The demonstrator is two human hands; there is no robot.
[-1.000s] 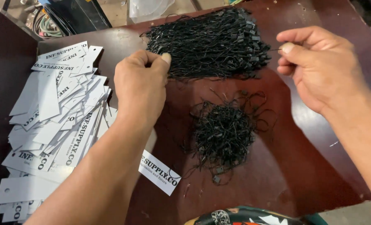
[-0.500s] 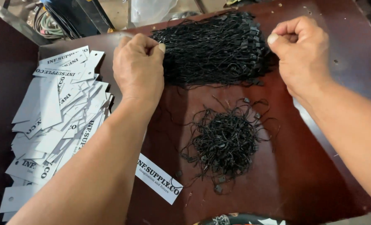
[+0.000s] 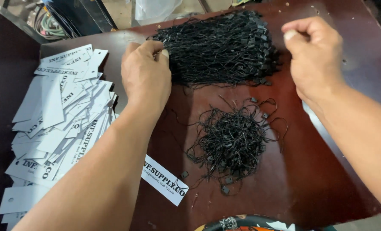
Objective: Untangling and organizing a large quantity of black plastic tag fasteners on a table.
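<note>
My left hand (image 3: 146, 73) rests at the left end of a large bundle of black string loops (image 3: 220, 47) at the back of the dark red table (image 3: 327, 171), its fingertips pinching into the strings. My right hand (image 3: 314, 55) hovers at the bundle's right end with thumb and forefinger pressed together; whether a string is between them cannot be made out. A smaller tangled pile of black loops (image 3: 231, 143) lies between my forearms. One white paper tag (image 3: 164, 179) lies partly under my left forearm.
A heap of several white printed paper tags (image 3: 58, 124) covers the table's left side. Cables and dark equipment (image 3: 58, 21) sit beyond the far left corner. A round patterned object (image 3: 246, 223) shows at the bottom edge.
Both hands have moved away from me to the ends of the large string bundle. The right hand has closed from loosely curled to a pinch.
</note>
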